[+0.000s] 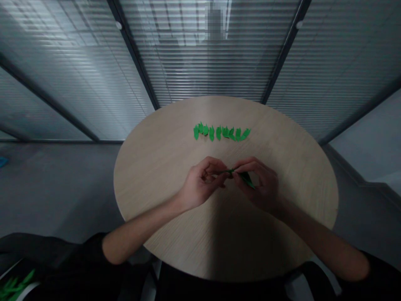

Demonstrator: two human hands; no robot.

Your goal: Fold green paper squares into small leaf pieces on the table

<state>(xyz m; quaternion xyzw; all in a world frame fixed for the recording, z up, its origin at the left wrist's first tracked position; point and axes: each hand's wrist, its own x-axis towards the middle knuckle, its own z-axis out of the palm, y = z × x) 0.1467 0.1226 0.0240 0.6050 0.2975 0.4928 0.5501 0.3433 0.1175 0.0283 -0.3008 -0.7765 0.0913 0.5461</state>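
Over the middle of the round table, my left hand (201, 180) and my right hand (265, 184) meet fingertip to fingertip. Both pinch a dark green leaf-shaped piece (248, 180) with a thin stem-like part between the fingers. Its broad part hangs under my right fingers, and the narrow part runs to my left thumb and forefinger. Beyond my hands lies a row of several bright green leaf-shaped pieces (219, 133), side by side on the wood. Whether they are real or artificial leaves I cannot tell.
The pale wooden table top (153, 167) has a rounded edge close to my body. More green leafy pieces (19, 286) show at the lower left beside a white rim. Glass panels with blinds (206, 71) stand behind the table. A small blue object (3, 161) lies far left.
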